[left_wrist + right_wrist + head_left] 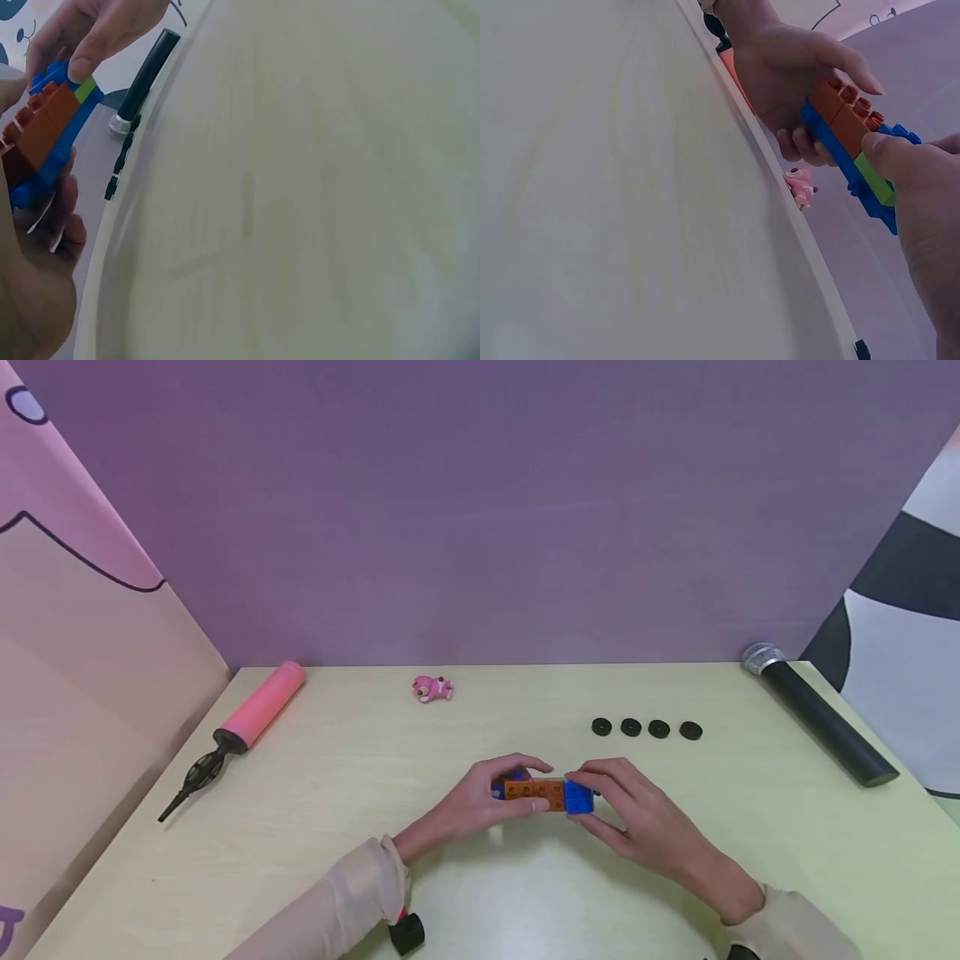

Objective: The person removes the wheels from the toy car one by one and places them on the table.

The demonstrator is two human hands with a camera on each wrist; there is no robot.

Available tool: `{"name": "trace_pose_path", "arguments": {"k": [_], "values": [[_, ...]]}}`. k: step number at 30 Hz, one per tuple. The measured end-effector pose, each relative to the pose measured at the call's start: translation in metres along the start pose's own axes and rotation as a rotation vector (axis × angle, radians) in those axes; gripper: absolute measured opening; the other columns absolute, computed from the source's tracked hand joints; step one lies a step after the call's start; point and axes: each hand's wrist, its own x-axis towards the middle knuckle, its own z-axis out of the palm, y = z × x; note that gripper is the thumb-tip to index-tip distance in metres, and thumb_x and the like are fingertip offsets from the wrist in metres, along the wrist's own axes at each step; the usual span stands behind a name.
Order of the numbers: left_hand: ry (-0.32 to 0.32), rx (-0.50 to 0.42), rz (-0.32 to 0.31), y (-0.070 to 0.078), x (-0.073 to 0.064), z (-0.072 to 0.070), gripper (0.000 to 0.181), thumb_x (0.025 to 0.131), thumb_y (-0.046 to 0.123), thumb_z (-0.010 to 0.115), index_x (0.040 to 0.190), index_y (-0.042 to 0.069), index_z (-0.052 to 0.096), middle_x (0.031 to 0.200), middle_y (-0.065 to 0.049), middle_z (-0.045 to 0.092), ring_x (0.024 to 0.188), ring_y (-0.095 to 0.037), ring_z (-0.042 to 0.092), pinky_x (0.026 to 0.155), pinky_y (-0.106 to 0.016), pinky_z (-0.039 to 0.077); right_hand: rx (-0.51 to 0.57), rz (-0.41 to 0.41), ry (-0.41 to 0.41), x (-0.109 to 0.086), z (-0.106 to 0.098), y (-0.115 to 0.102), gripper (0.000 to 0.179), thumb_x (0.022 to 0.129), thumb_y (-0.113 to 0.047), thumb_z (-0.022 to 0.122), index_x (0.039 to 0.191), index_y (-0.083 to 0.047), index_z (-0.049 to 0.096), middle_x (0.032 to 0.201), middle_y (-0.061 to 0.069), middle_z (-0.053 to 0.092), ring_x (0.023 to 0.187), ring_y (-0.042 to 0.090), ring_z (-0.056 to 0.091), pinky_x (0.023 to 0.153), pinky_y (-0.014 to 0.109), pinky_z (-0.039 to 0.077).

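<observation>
Between the two hands is a toy-block build: orange bricks (534, 790) and a light green brick (875, 180) sit on a long blue base (836, 154), with a blue brick (579, 797) at the right end. My left hand (487, 795) grips the build's left part, thumb on the near side and fingers behind. With thumb and fingers, my right hand (647, 820) pinches the blue brick at the other end. In the right wrist view, the right thumb lies over the joint beside the green brick. Part of the base is hidden by the left hand.
Several black discs (631, 727) lie in a row behind the right hand. A small pink bear figure (432, 688) is at the back. A pink hand pump (262, 706) lies left, a microphone (825, 718) right. Both lie on the pale table (300, 827).
</observation>
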Motion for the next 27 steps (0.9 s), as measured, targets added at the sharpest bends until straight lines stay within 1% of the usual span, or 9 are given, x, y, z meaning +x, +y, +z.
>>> {"name": "trace_pose_path", "arguments": {"k": [3,5,7,11,13,19,22,27], "values": [[0.048,0.105,0.076,-0.001,-0.001,-0.001,0.057,0.093,0.030,0.077,0.143,0.010,0.057,0.120,-0.006,0.065,0.105,-0.015,0.060,0.090,-0.033,0.053,-0.004,0.048,-0.026,-0.003,-0.002,0.000,0.049,0.107,-0.041,0.055,0.119,0.004,0.068,0.114,0.013,0.064,0.102,0.025,0.060,0.096,0.016,0.048],[0.088,0.185,0.124,-0.001,-0.003,-0.002,0.062,0.090,0.027,0.080,0.144,0.011,0.054,0.130,-0.007,0.062,0.114,-0.016,0.056,0.097,-0.037,0.049,-0.004,0.088,-0.039,-0.006,-0.004,0.001,0.052,0.107,-0.044,0.055,0.120,0.005,0.067,0.115,0.013,0.064,0.104,0.025,0.060,0.098,0.015,0.047],[0.127,0.254,0.165,-0.001,-0.005,-0.003,0.065,0.086,0.024,0.083,0.143,0.012,0.054,0.138,-0.006,0.057,0.121,-0.016,0.052,0.101,-0.042,0.046,-0.006,0.111,-0.030,-0.007,-0.005,0.001,0.053,0.107,-0.045,0.054,0.121,0.004,0.067,0.116,0.013,0.064,0.105,0.025,0.060,0.100,0.014,0.045],[0.180,0.357,0.209,-0.002,-0.010,-0.007,0.058,0.086,0.020,0.085,0.137,0.010,0.059,0.138,0.002,0.056,0.128,-0.016,0.046,0.105,-0.050,0.042,-0.004,0.131,-0.002,-0.009,-0.007,0.002,0.054,0.108,-0.046,0.051,0.122,0.004,0.066,0.117,0.012,0.063,0.107,0.024,0.060,0.103,0.011,0.040],[0.185,0.399,0.243,-0.004,-0.013,-0.010,0.054,0.087,0.018,0.085,0.135,0.008,0.061,0.136,0.002,0.057,0.129,-0.016,0.045,0.106,-0.049,0.042,-0.001,0.138,0.003,-0.010,-0.008,0.003,0.055,0.108,-0.046,0.051,0.122,0.004,0.065,0.118,0.012,0.063,0.107,0.024,0.060,0.103,0.011,0.039],[0.195,0.480,0.339,-0.008,-0.014,-0.013,0.048,0.087,0.013,0.086,0.130,0.007,0.066,0.127,-0.002,0.063,0.122,-0.018,0.051,0.102,-0.041,0.047,0.036,0.169,0.013,-0.013,-0.003,0.005,0.054,0.107,-0.046,0.052,0.125,0.003,0.065,0.119,0.012,0.063,0.108,0.023,0.059,0.102,0.010,0.040],[0.199,0.494,0.370,-0.011,-0.013,-0.014,0.047,0.086,0.011,0.086,0.129,0.006,0.067,0.126,-0.004,0.065,0.120,-0.019,0.053,0.101,-0.039,0.049,0.064,0.173,0.014,-0.014,0.001,0.005,0.053,0.107,-0.045,0.053,0.126,0.003,0.064,0.120,0.013,0.063,0.109,0.023,0.058,0.102,0.011,0.040],[0.199,0.490,0.402,-0.013,-0.014,-0.015,0.046,0.087,0.009,0.085,0.129,0.004,0.067,0.125,-0.005,0.066,0.119,-0.020,0.055,0.099,-0.037,0.052,0.093,0.178,0.013,-0.013,0.005,0.005,0.053,0.106,-0.044,0.053,0.128,0.004,0.063,0.120,0.013,0.062,0.107,0.023,0.059,0.100,0.012,0.042]]}}
